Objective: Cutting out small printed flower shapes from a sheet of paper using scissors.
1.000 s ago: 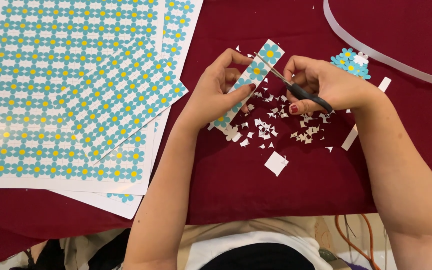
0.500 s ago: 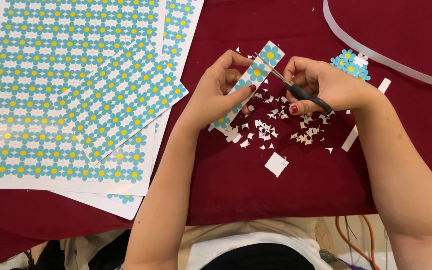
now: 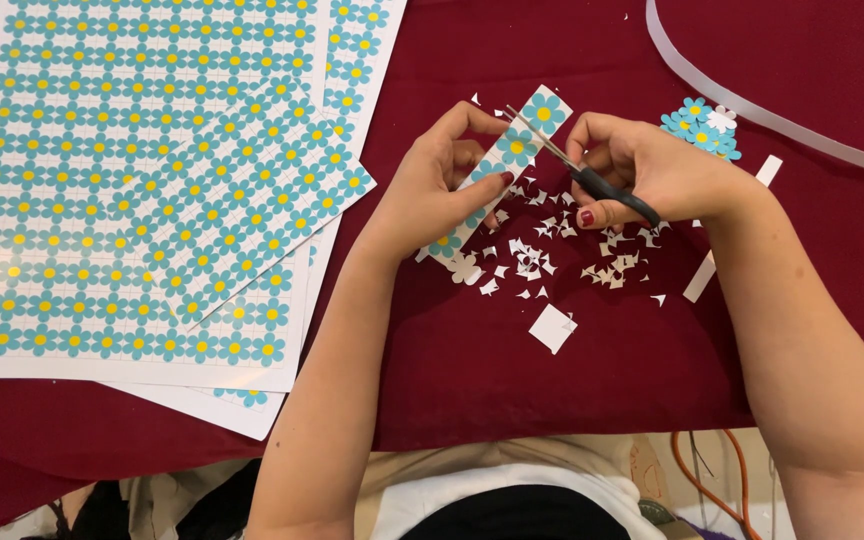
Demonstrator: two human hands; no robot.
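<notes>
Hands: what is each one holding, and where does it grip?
The left hand pinches a strip of flower paper around its lower half. The right hand holds small scissors by the dark handles.

Little has moved over the last second. The scissors [image 3: 572, 168] in the right hand [image 3: 652, 175] sit slightly further along the edge of the flower strip [image 3: 500, 170] than before, their blades now close to the yellow centre of a flower, and the left hand [image 3: 442, 190] has tilted the strip a touch.
</notes>
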